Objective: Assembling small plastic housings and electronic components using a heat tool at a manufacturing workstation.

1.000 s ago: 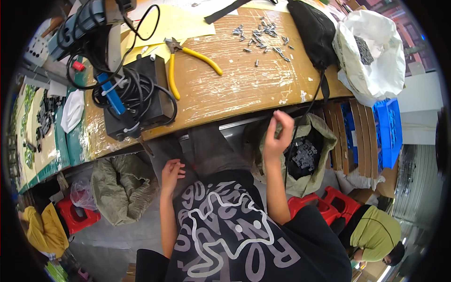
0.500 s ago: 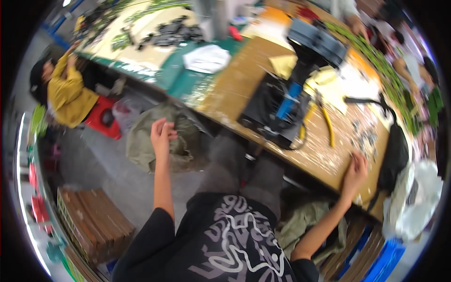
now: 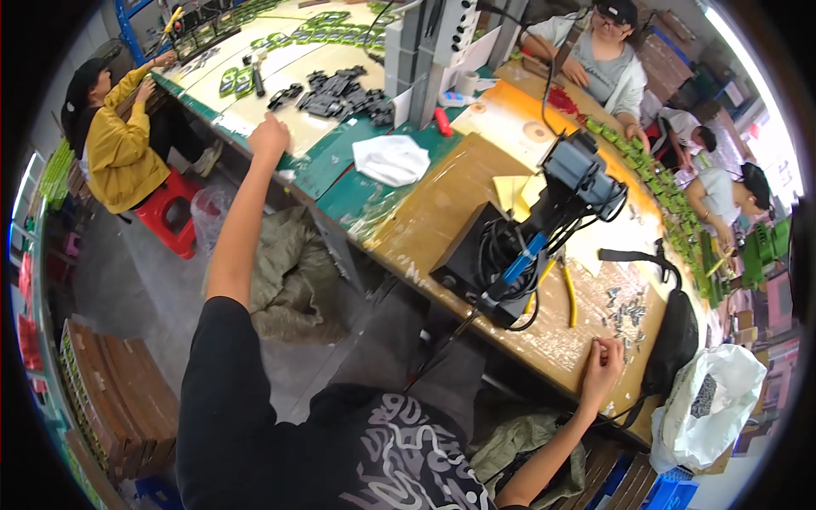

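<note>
Two hands in apparent reaching step: left hand (image 3: 269, 140) near black parts (image 3: 334, 93), cannot tell finger spread; right hand (image 3: 603, 364) with narrow fingers beside metal pieces (image 3: 628, 314). Left requires closer approach.

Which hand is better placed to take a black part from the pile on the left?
Probably the left hand: it is extended close to the pile of black parts, at the edge of the green tabletop. The right hand is much farther off, near the small metal pieces.
</note>
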`<action>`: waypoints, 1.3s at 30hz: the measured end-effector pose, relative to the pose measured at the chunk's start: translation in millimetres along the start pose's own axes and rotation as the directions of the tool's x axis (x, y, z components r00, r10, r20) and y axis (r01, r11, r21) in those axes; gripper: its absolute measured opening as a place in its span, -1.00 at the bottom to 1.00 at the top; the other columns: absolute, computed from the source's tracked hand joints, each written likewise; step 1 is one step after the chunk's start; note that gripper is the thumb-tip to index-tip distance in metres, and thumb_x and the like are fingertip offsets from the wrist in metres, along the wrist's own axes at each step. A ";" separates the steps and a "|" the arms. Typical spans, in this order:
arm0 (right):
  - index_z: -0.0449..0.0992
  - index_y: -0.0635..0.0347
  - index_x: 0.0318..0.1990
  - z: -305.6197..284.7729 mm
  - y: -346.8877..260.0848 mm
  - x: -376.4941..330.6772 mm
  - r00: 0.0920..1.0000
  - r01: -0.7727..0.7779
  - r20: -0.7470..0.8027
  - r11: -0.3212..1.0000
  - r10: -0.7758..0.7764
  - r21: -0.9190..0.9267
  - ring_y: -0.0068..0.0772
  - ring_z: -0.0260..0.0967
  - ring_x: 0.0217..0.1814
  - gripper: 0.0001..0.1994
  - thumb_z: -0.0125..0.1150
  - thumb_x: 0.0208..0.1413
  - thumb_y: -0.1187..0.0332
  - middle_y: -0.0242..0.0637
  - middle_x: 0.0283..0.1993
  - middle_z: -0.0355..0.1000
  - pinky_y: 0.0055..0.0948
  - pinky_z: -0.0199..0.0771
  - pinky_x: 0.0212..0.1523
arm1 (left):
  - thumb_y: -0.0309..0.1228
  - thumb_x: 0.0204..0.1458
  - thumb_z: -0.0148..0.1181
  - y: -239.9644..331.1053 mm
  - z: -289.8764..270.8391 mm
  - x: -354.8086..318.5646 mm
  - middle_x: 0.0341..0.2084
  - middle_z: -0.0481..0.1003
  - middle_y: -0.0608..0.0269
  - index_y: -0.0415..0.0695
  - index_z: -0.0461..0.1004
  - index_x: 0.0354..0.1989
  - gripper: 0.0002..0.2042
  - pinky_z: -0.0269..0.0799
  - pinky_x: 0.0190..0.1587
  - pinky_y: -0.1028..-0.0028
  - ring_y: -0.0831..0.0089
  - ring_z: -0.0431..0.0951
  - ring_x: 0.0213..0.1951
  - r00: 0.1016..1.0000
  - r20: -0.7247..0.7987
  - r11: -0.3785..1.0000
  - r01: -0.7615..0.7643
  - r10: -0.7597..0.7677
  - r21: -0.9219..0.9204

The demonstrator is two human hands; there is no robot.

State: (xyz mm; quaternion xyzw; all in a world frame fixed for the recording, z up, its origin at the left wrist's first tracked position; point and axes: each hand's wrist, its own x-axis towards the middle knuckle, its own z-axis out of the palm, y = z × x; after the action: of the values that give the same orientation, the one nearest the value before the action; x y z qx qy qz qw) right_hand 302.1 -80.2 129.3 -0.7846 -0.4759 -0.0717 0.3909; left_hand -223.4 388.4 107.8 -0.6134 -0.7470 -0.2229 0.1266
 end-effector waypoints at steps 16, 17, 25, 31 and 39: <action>0.38 0.27 -0.41 2.2 -11.1 -7.4 0.987 -0.131 -0.115 0.981 0.116 -0.140 -0.38 0.21 -0.55 -0.94 0.10 -0.04 0.48 -0.20 -0.52 0.28 -0.42 0.20 -0.52 | -0.36 -0.12 0.10 3.2 25.1 27.2 -0.14 0.36 0.07 -0.17 0.26 -0.03 -0.58 0.20 -0.04 0.29 0.14 0.33 -0.09 0.849 -0.156 0.744 -0.519 0.505 -0.421; 0.38 0.27 -0.41 0.6 -12.6 -6.6 0.988 -0.124 -0.108 0.980 0.109 -0.153 -0.37 0.21 -0.54 -0.95 0.09 -0.04 0.49 -0.21 -0.50 0.27 -0.43 0.21 -0.50 | -0.38 -0.12 0.09 12.9 15.0 23.4 -0.19 0.36 0.07 -0.17 0.25 -0.04 -0.60 0.21 -0.06 0.29 0.14 0.34 -0.11 0.843 -0.152 0.723 -0.524 0.516 -0.449; 0.37 0.29 -0.42 -3.9 -15.6 -7.1 0.993 -0.046 -0.115 0.992 0.033 -0.114 -0.39 0.21 -0.54 -0.94 0.10 -0.09 0.55 -0.24 -0.48 0.27 -0.48 0.22 -0.49 | -0.55 -0.13 0.02 22.6 -4.4 12.8 -0.24 0.30 0.07 -0.18 0.28 -0.11 -0.67 0.22 -0.09 0.33 0.12 0.32 -0.16 0.798 -0.148 0.707 -0.591 0.585 -0.388; 0.40 0.30 -0.45 -5.6 -10.8 -12.5 0.986 -0.094 -0.140 0.994 0.084 -0.064 -0.42 0.20 -0.57 -0.93 0.16 -0.13 0.55 -0.26 -0.52 0.27 -0.49 0.21 -0.52 | -0.37 0.04 -0.02 23.9 -12.1 -3.1 -0.36 0.34 0.06 -0.26 0.31 -0.24 -0.79 0.28 -0.26 0.39 0.19 0.39 -0.29 0.831 -0.393 0.675 -0.552 0.395 -0.490; 0.43 0.30 -0.41 -8.2 -12.4 -29.4 0.967 -0.167 -0.151 0.959 0.205 0.230 -0.62 0.21 -0.49 -0.92 0.13 -0.12 0.60 -0.37 -0.46 0.31 -0.63 0.22 -0.46 | -0.38 0.04 -0.01 48.0 -112.9 -145.9 -0.38 0.44 0.18 -0.24 0.28 -0.21 -0.79 0.38 -0.62 0.59 0.52 0.44 -0.53 0.982 0.188 -0.040 0.189 0.032 -0.981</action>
State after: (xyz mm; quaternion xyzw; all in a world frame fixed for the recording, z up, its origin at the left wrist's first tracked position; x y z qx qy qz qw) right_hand 278.5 -103.1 127.5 -0.7699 -0.3690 -0.0504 0.5182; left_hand -154.8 214.9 146.8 -0.4879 -0.3987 -0.6506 -0.4239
